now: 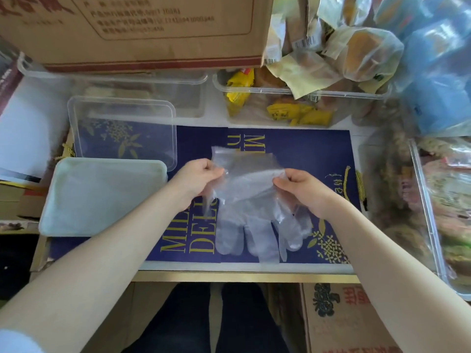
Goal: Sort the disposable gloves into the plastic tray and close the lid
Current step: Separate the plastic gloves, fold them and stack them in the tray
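Cluttered counter: my left hand [201, 174] and right hand [297, 184] pinch a glove [254, 212] mid-counter; tray [122, 128] at the left edge holds none, lid [102, 197] off.

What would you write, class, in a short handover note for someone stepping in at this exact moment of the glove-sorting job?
Left hand: pinches the cuff end of the clear gloves.
Right hand: pinches the same cuff end on the other side.
Gloves: held stretched between both hands over the blue printed sheet, fingers pointing towards the person.
Plastic tray: clear, at the far left of the sheet; no gloves visible in it.
Lid: frosted, lying beside the tray, nearer the person.
Done: gloves picked up.
Left: put the gloves in the tray, then close the lid.
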Available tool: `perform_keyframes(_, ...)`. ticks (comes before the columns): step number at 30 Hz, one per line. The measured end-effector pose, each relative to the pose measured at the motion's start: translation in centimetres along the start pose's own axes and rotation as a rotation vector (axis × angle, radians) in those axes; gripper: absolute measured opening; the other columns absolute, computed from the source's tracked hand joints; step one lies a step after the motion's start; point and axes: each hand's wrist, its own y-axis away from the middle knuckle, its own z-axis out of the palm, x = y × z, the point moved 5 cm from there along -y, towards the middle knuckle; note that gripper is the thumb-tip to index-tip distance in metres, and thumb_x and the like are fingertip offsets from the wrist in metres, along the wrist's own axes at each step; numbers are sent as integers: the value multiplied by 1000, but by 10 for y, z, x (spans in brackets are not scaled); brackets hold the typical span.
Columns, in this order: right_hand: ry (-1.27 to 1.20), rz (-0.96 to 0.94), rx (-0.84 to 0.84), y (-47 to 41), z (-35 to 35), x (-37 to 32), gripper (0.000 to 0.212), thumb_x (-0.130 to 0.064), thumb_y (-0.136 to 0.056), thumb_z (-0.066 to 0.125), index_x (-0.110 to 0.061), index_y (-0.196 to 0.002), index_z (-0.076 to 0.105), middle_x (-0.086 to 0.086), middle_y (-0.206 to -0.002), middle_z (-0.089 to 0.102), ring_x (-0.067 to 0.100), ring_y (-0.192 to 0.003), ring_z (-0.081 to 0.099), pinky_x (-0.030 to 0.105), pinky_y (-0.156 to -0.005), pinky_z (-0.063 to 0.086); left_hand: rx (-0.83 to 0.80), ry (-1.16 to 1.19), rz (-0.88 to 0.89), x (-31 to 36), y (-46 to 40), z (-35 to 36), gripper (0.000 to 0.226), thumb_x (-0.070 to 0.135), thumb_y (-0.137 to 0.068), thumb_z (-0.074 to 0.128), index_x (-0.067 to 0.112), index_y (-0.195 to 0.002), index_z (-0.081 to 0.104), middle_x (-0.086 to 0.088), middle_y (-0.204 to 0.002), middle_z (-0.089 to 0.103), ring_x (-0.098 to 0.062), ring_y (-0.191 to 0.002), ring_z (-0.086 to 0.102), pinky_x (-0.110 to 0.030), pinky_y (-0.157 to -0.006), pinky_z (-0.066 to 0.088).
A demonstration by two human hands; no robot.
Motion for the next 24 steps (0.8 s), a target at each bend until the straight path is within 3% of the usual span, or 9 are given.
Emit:
perform_keyframes(2, 72, 34, 34, -5, -7, 8, 5, -22, -86, 67, -18, -86, 63, 5, -84, 71, 15, -69, 65, 31, -69, 52, 147, -169, 96, 6, -4, -4, 20, 22, -91, 58, 16, -73, 53, 0, -73, 62, -19, -69, 56, -31, -67, 43)
perform_keyframes(6, 419, 49, 309, -5, -21, 19, 14, -21, -86, 64, -16, -99, 59, 3, -87, 64, 21, -79, 59, 31, -69, 46, 352, -512, 172, 6, -7, -9, 17, 25, -96, 49, 11, -87, 46, 2, -83, 55, -13, -66, 46, -24, -52, 28)
perform_keyframes(10, 743, -221, 565, 26, -4, 12, 26, -25, -86, 62, -11, -107, 57, 8, -107, 56, 31, -97, 52, 40, -78, 43, 428, -672, 163, 3, -8, -8, 27, 22, -94, 50, 5, -115, 43, -15, -109, 61, -30, -82, 52, -34, -63, 36)
perform_keyframes(13, 881, -360, 550, 40, 24, 16, 34, -40, -80, 65, -11, -95, 58, 9, -102, 57, 33, -89, 53, 38, -73, 39, 529, -940, 345, 6, -2, -2, 72, 13, -79, 68, 6, -140, 30, -21, -137, 42, -39, -117, 43, -49, -88, 40)
perform_keyframes(15, 992, -337, 585, 42, 33, 22, 48, -57, -73, 57, -14, -94, 61, 6, -101, 60, 32, -93, 55, 40, -81, 36, 483, -1092, 615, 10, 3, 13, 71, -1, -69, 71, 4, -134, 43, -24, -139, 39, -44, -122, 41, -53, -93, 41)
perform_keyframes(17, 1078, -293, 603, 43, 38, 26, 61, -67, -67, 49, -14, -94, 63, 4, -101, 63, 32, -102, 55, 43, -93, 28, 321, -1175, 791, 5, 2, 30, 48, -8, -65, 72, 0, -112, 62, -26, -128, 51, -45, -114, 51, -54, -87, 48)
perform_keyframes(19, 1137, -260, 608, 44, 44, 27, 65, -68, -65, 53, -12, -96, 64, 5, -101, 65, 34, -109, 54, 48, -102, 20, 163, -1184, 751, 1, 2, 37, 33, 4, -76, 70, -2, -109, 63, -24, -126, 54, -42, -114, 54, -53, -85, 51)
perform_keyframes(21, 1171, -247, 629, 45, 48, 25, 57, -57, -69, 61, -10, -102, 62, 8, -102, 66, 36, -112, 54, 53, -106, 18, 52, -1218, 609, -4, 0, 41, 48, 30, -91, 56, 4, -130, 48, -14, -145, 37, -33, -132, 35, -46, -100, 40)
perform_keyframes(24, 1219, -235, 670, 48, 57, 22, 50, -36, -71, 63, -7, -111, 58, 11, -105, 67, 38, -123, 46, 55, -111, 10, -7, -1307, 527, -11, -2, 40, 75, 57, -88, 47, 12, -144, 26, -6, -154, 14, -24, -142, 13, -39, -109, 26)
